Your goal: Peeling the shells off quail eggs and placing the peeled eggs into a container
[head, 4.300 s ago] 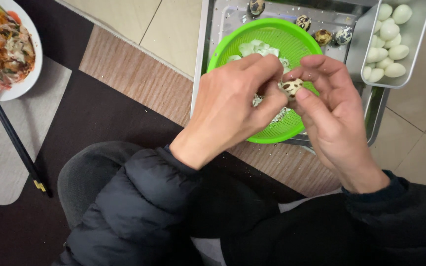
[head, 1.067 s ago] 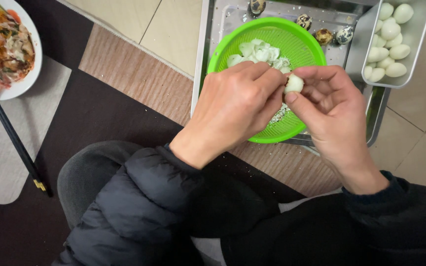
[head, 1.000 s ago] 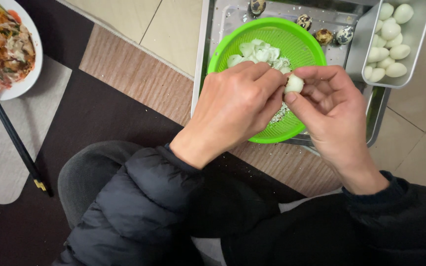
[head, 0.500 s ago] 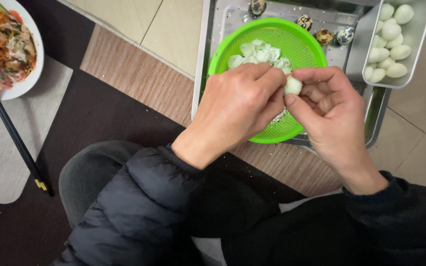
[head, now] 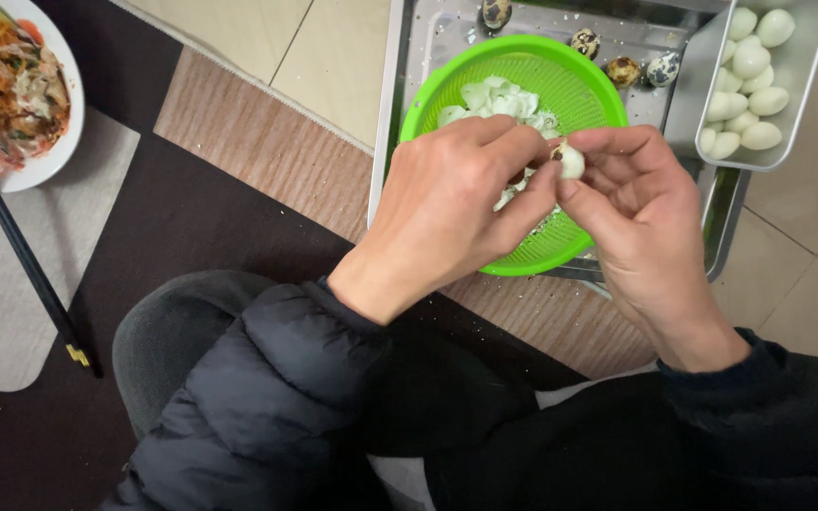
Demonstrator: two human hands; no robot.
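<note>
Far left, a white plate of noodles sits on a grey mat with black chopsticks slanting down from it, well apart from the work, so no trouble there. The dark floor strip and the striped mat between plate and tray are bare, the widest open room for an elbow to swing.

Into the middle now: the left hand curls over the green colander, thumb and forefinger pinching at the small quail egg, which is almost fully white with a speck of shell clinging. The egg sits right between both hands, above the colander's near side and its heap of pale shell. The right hand cradles it, fingertips pressed together round it.

The risk, as I judge it: a peeled egg is slick and soft, so too hard a pinch could gouge or split it, too loose and it drops among the shells.

Right side is tight. The colander fills the steel tray, speckled unpeeled eggs lie just behind its rim, and the metal tub of peeled eggs overhangs the tray's right edge, where a careless wrist could tip it.
</note>
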